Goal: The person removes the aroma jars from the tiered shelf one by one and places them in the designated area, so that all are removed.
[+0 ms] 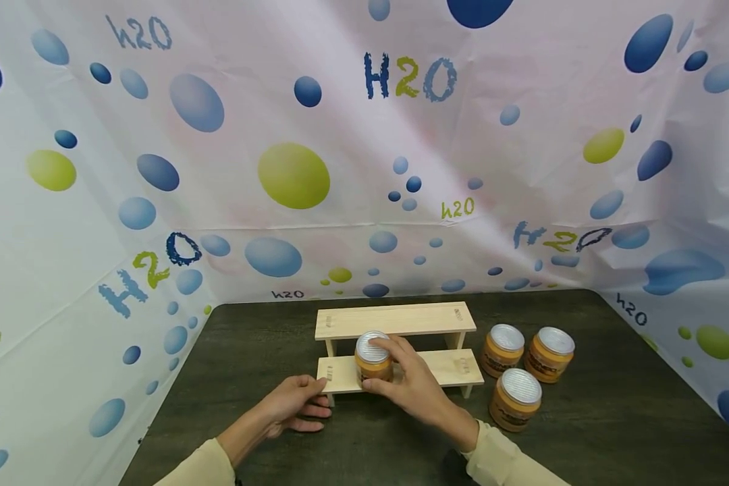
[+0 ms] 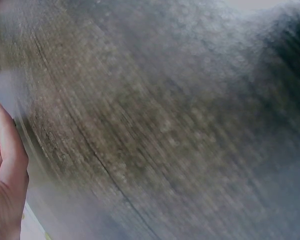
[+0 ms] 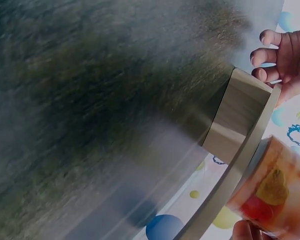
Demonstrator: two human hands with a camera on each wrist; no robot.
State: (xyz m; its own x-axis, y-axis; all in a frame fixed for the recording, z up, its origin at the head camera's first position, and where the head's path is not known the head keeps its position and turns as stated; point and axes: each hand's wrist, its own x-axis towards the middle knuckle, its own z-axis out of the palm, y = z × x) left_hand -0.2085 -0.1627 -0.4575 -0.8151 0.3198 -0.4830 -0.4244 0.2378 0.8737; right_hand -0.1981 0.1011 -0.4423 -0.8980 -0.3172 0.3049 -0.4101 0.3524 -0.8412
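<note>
Pinches the low, pale wooden riser with left hand, likely for steadiness, and grasps an upright orange, silver-lidded round jar atop it with right hand.

The right sleeve is pale yellow, plain and wrinkled — long, ending near the wrist. To its left, the left sleeve matches; left hand and right hand are bare.

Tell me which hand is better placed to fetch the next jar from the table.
Likely the right hand: it is nearer the three loose jars, though it must first release the jar on the lower shelf. The left hand holds that shelf's left end.
</note>
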